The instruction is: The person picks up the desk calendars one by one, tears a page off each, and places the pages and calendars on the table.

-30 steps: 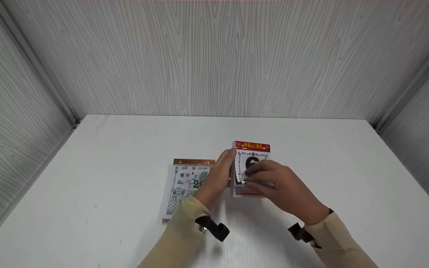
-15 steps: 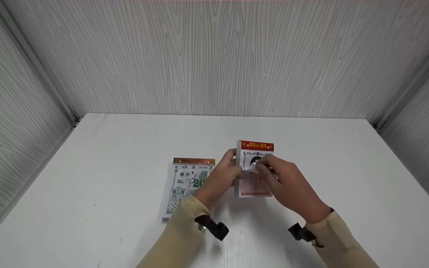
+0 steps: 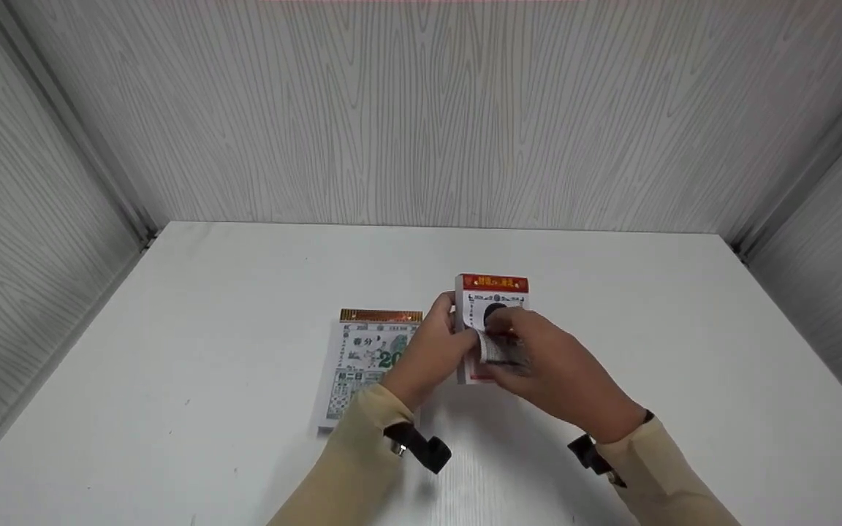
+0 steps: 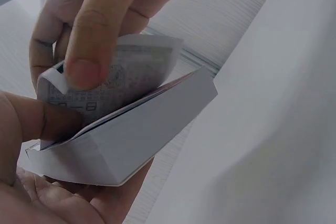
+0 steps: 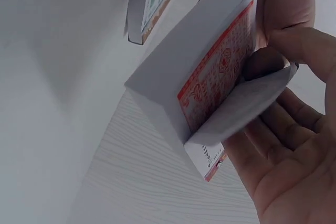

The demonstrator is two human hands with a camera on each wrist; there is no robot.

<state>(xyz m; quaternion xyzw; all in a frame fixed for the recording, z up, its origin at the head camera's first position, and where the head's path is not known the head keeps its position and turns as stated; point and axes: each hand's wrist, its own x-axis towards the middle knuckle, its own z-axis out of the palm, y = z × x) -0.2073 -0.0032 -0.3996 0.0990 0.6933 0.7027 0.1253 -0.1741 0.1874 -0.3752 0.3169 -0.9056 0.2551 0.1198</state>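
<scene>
My left hand (image 3: 432,354) grips a thick tear-off calendar (image 3: 495,283) with a red header, holding it up off the table by its left side. Its thumb reaches under a lifted page (image 5: 241,106) and rests on the red-printed page below, as the right wrist view shows. With thumb and fingers, my right hand (image 3: 556,365) pinches that lifted page near its bottom edge, which curls upward. The left wrist view shows the grey printed back of the page (image 4: 147,59) standing away from the pad's white side (image 4: 142,129). The page's upper part still meets the pad.
A second calendar (image 3: 362,365), with a gold-brown header and green print, lies flat on the white table (image 3: 209,329), partly behind my left forearm. Wood-grain panels (image 3: 421,117) enclose the table at the back and both sides.
The calendar shifted right, then back left. The page has gone from a slightly raised lower corner to a wider upward curl in my right hand. My left thumb has come onto the calendar's front.
</scene>
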